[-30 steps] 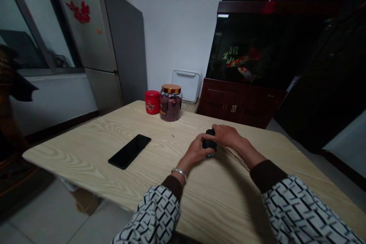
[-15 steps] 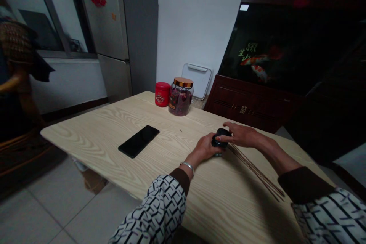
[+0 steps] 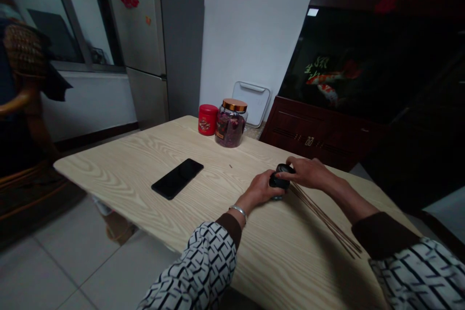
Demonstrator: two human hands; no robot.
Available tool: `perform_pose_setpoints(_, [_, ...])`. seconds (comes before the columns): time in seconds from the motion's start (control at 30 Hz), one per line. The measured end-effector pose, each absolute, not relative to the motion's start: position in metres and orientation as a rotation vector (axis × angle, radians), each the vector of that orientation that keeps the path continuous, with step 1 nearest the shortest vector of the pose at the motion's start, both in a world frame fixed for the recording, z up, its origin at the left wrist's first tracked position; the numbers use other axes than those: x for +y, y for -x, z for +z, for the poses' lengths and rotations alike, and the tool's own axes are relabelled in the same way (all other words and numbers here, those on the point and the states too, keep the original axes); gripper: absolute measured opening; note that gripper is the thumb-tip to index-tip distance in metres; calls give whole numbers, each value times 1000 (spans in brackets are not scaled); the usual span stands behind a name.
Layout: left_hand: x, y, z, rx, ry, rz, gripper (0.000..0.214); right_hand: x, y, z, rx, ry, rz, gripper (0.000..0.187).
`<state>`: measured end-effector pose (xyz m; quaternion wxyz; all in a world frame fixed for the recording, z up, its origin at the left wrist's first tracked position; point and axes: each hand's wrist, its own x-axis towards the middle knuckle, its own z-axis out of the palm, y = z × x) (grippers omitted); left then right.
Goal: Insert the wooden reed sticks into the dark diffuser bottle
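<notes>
Shifted toward one o'clock, the black cap [image 3: 286, 168], pinched by the right grip [image 3: 308, 172], probably wanted level handling while the left grip [image 3: 260, 188] clasped the container [image 3: 279, 181].

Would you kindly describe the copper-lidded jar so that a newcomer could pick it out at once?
Find the pale wooden table, then look towards its far edge. The jar stands there beside a red canister, set apart by its clear sides, copper-coloured lid and dark reddish contents.
</notes>
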<state>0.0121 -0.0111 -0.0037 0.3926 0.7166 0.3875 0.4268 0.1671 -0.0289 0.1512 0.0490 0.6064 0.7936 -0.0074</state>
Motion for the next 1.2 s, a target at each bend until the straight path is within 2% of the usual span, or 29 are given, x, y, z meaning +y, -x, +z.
perform_pose_setpoints(0.07, [-12, -12, -3, 972, -1831, 1093, 65, -28, -170, 152, 2535, -1696, -97, 62])
perform_pose_setpoints(0.17, [-12, -11, -3, 956, -1846, 1120, 65, -26, -176, 152, 2776, -1453, -295, 88])
perform_pose_setpoints(0.23, [-12, -12, -3, 956, -1841, 1113, 64, -25, -176, 151, 2763, -1550, -283, 95])
perform_pose_setpoints(0.37, [-10, -13, -5, 955, -1830, 1096, 60, -23, -169, 148, 2432, -1865, -51, 66])
perform_pose_setpoints(0.43, [-10, -14, -6, 952, -1833, 1098, 60, -23, -168, 147, 2467, -1807, -67, 63])
perform_pose_setpoints(0.53, [-9, -13, -6, 942, -1823, 1097, 64, -21, -169, 143, 2633, -1670, -163, 91])
perform_pose_setpoints(0.57, [-9, -13, -5, 944, -1820, 1092, 63, -20, -170, 142, 2635, -1675, -160, 92])
perform_pose_setpoints(0.7, [-10, -11, -3, 958, -1837, 1069, 60, -14, -174, 145, 2663, -1713, -143, 51])
perform_pose_setpoints(0.77, [-10, -11, -3, 949, -1842, 1078, 62, -12, -181, 153, 2820, -1735, -267, 44])
perform_pose_setpoints(0.9, [-9, -11, -6, 934, -1833, 1106, 65, -29, -199, 154, 3077, -2160, -772, 57])
perform_pose_setpoints(1.03, [-10, -12, -5, 916, -1825, 1113, 64, -75, -206, 105, 2959, -2458, -1316, 55])
perform_pose_setpoints(1.2, [-13, -12, -1, 920, -1799, 1104, 64, -134, -189, 25, 2838, -2558, -1348, 46])
